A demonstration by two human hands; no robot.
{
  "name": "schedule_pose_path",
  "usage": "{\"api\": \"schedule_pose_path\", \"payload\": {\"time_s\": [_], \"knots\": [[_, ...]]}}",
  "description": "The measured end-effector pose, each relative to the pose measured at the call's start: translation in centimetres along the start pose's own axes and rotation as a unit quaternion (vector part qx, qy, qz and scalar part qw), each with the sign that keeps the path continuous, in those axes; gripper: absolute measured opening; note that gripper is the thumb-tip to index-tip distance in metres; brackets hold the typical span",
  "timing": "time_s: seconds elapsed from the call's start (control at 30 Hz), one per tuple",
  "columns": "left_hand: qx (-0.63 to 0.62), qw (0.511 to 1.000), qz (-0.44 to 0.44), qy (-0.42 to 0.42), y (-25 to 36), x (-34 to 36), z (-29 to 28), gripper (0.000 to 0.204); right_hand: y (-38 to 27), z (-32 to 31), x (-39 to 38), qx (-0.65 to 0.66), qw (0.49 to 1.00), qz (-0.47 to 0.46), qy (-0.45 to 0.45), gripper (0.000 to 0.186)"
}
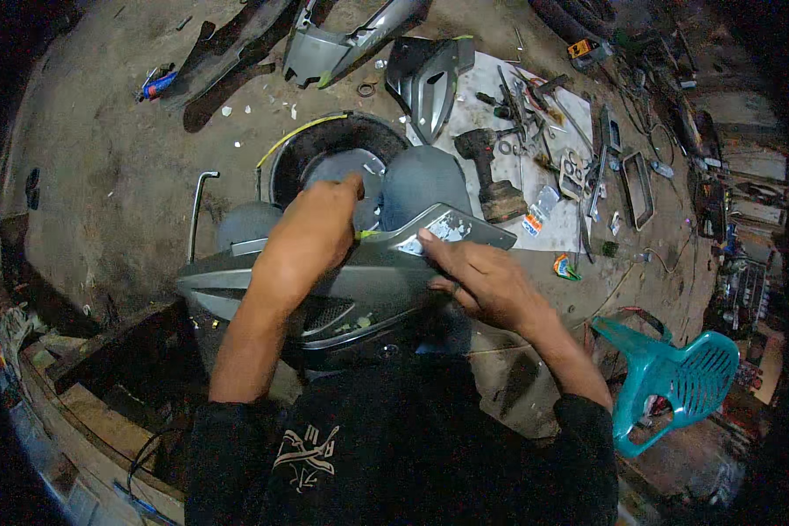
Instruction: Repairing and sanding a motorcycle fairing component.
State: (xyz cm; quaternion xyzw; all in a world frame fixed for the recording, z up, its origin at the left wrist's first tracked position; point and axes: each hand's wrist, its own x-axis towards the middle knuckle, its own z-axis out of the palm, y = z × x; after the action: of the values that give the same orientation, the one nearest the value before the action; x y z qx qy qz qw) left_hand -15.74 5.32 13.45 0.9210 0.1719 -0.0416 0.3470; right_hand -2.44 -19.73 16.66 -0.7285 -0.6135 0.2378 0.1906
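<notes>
We're gripping the grey fairing panel [359, 280] at frame centre: left hand [311, 232] curling fingers over its top edge, right hand [482, 280] pressing fingers together flat on its right end; cordless drill [491, 175] lying upper right

Illumination is dim and cool, strongest on the concrete floor [123, 167] above the fingers. Hard dark shadows lie beside the body panels [324, 48] far above the fingertips. The grey fairing panel [359, 280] under the left hand [311, 237] and right hand [482, 280] shows a soft sheen, no harsh glare. Beyond the fingers toward every rim the picture falls to black vignette. Straight edges bend outward there. Fine detail among the tools on the white sheet [478, 114] is soft and noisy.
</notes>
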Motion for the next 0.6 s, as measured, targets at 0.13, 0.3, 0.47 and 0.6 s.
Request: {"api": "schedule_pose_path", "payload": {"time_s": [0.13,0.3,0.47,0.6], "knots": [[-0.003,1.0,0.019,0.005,-0.6,-0.1,0.7,0.038,0.3,1.0,-0.9,0.067,0.992,0.025,0.105,0.087],[-0.02,0.999,0.005,-0.025,-0.9,0.2,0.9,0.037,-0.6,-0.5,-2.5,0.182,0.932,0.213,0.232,0.069],[0.018,1.0,-0.019,-0.013,0.2,-0.3,-0.4,0.033,1.2,-2.0,-4.7,0.148,0.872,0.231,0.405,0.06],[-0.009,1.0,0.006,-0.022,0.0,0.2,0.0,0.03,3.2,-2.1,-8.0,0.132,0.827,0.312,0.448,0.047]]}}
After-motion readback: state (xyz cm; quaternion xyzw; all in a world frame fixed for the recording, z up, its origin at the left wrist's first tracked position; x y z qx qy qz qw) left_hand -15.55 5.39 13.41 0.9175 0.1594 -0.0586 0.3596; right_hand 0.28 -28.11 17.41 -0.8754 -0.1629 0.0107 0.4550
